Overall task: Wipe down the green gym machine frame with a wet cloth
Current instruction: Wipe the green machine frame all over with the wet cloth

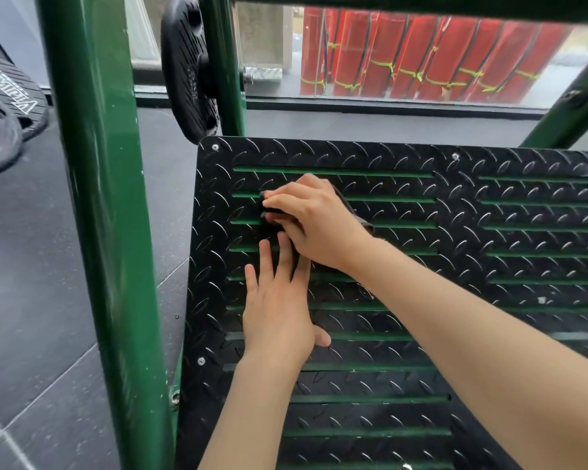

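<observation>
Setting: gym floor (31,300), window behind.
Right hand (316,225): fingers curled, pressing dark cloth (357,215) on black footplate (489,232).
Left hand (279,317): flat, fingers straight, bracing plate.
Green frame (95,198): post just left.
Advice: work cloth along green slots (333,172), steady pressure.

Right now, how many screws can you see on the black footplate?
4: one at the top left corner, one along the top edge, one on the left edge lower down, one at the bottom left. Arms may hide others.
</observation>
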{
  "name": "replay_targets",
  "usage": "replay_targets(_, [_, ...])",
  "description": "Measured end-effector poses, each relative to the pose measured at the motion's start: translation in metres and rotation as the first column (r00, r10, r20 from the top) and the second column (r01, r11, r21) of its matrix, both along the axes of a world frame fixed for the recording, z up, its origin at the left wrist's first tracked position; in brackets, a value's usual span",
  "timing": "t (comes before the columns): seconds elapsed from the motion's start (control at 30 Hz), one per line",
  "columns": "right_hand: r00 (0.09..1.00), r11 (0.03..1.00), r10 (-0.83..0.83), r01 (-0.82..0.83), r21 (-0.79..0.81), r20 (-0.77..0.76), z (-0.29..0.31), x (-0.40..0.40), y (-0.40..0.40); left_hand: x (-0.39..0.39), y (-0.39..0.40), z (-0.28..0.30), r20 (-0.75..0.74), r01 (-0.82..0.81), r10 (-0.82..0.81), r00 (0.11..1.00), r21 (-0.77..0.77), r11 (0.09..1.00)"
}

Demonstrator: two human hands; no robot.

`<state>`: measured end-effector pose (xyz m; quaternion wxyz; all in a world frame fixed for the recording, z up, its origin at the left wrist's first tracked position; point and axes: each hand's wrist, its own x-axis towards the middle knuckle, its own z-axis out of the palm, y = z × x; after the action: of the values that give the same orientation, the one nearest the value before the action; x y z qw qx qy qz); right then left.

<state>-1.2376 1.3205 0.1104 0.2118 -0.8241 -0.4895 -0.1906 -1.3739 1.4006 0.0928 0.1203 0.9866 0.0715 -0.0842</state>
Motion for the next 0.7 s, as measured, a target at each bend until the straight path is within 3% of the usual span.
replay_targets(0.33, [0.938, 0.907, -0.345, 0.341, 0.247, -0.029, -0.018, -0.004, -0.083, -0.004, 0.0, -0.003, 0.023, -0.002, 0.002, 1.0, 0.008, 1.0])
replay_targets(0.5, [0.89, 0.847, -0.445, 0.454, 0.277, -0.098, -0.02, -0.011, -0.102, -0.001, -0.02, 0.005, 0.078, -0.028, 0.029, 0.997, -0.016, 0.999])
replay_targets(0.7, [0.845, 0.798, -0.5, 0.534, 0.279, -0.187, -0.024, -0.027, -0.118, 0.016, -0.074, 0.004, 0.121, 0.124, -0.118, 0.986, -0.043, 0.991])
